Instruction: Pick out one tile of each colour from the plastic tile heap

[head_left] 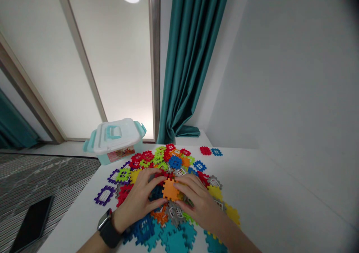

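Observation:
An orange square interlocking tile [169, 189] with notched edges is held over the heap of plastic pieces. My left hand [144, 193], with a dark watch on its wrist, curls around the tile's left side, its thumb and finger at the edges. From the right, my right hand [198, 198] grips the tile with thumb and fingers. Below and around both hands lie loose tiles: teal ones [176, 238] nearest me, dark blue ones [143, 227], grey ones [174, 212] and red ones [123, 195]. My hands hide the middle of the heap.
A lidded white and turquoise box [119, 139] stands at the table's far left corner. Purple frame pieces [105, 195] lie at the left. A red and a blue tile [216, 152] sit at the far edge. A black flat device [32, 223] lies left of the white table [75, 212].

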